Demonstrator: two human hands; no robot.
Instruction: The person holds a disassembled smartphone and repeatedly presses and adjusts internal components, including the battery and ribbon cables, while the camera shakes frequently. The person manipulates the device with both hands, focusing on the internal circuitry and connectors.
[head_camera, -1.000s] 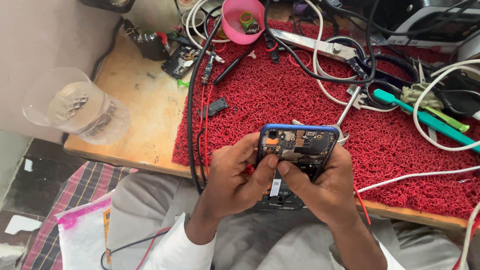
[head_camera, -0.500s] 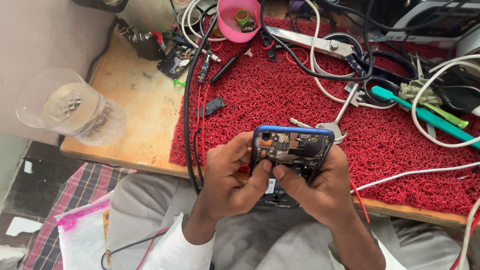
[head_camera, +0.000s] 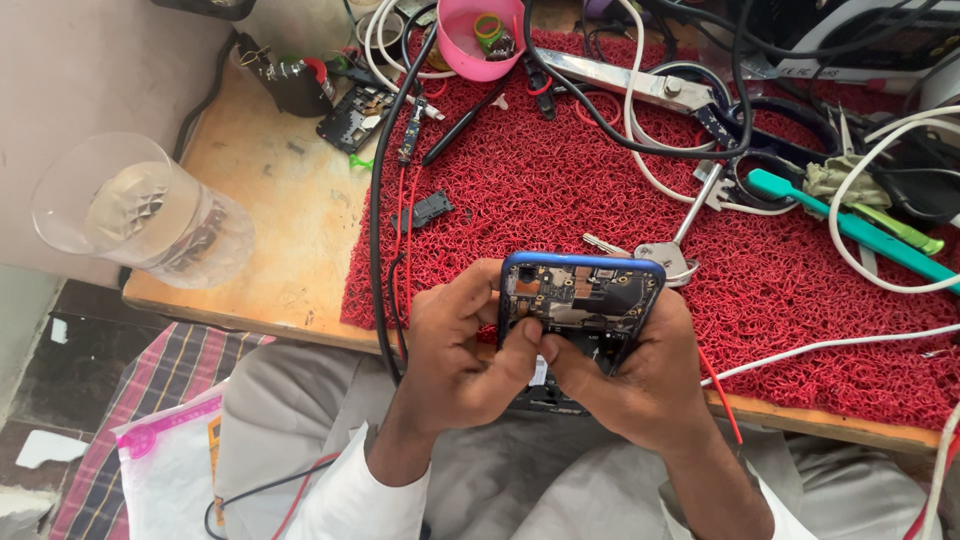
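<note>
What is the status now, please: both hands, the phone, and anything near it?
Left hand and right hand both grip opened blue phone, thumbs pressing its exposed insides. Phone held over red mat edge. Keys just behind phone.

At lower centre both hands — left hand, right hand — grip an opened blue-framed phone, thumbs meeting on its exposed boards, above the red mat on the wooden table.

Blue-framed phone, back off, circuitry exposed, tilted above mat edge.
</note>
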